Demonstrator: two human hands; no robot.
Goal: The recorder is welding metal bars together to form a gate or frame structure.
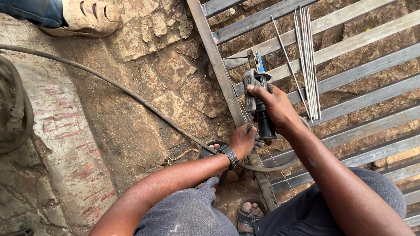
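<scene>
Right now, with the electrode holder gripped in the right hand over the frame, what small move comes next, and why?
Probably load a fresh rod: the electrode holder in the right hand seems to carry only a short stub at its jaws, loose welding rods lie beside it on the steel frame, and the left hand sits at the handle's base.

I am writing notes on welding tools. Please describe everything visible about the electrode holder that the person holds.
The electrode holder is a worn, dark tool with a black handle and metal clamp at its top, where a blue part shows. It stands nearly upright over the grey metal frame. The right hand wraps around it, thumb on the lever. The left hand is at its lower end, where the thick dark cable arrives. Whether a rod is clamped in it is hard to tell.
</scene>
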